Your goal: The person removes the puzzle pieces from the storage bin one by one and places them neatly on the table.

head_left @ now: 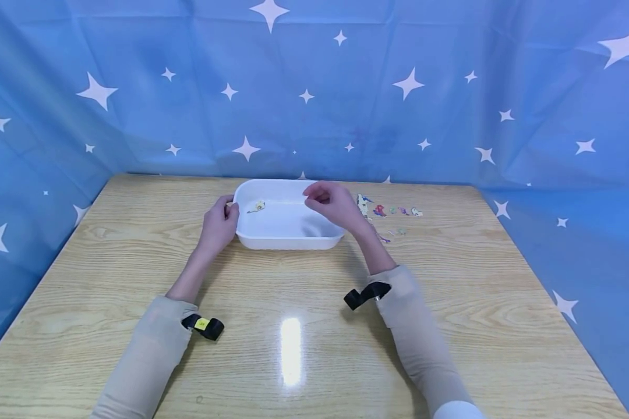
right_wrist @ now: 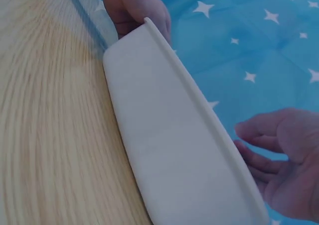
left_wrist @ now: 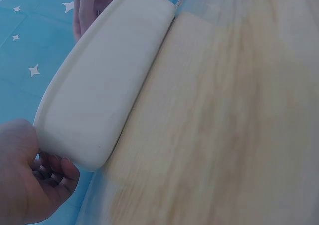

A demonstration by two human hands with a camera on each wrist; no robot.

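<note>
A white plastic tray (head_left: 288,242) stands near the far side of the table, its inside facing up. My left hand (head_left: 221,224) grips the tray's left rim; in the left wrist view that hand (left_wrist: 30,177) has its thumb side at the rim and its fingers curled beneath. Inside the tray, towards the left, lies a small yellowish cutout piece (head_left: 259,206) with a thin dark tail. My right hand (head_left: 332,203) hovers over the tray's right part. Thumb and forefinger stand apart in the right wrist view, where the hand (right_wrist: 289,160) shows nothing between them.
Right of the tray, several small colourful cutouts lie on the wooden table (head_left: 451,279), among them a red one (head_left: 380,210) and a white one (head_left: 416,212). My right forearm partly covers this group. A blue star-patterned curtain (head_left: 314,116) hangs behind the table.
</note>
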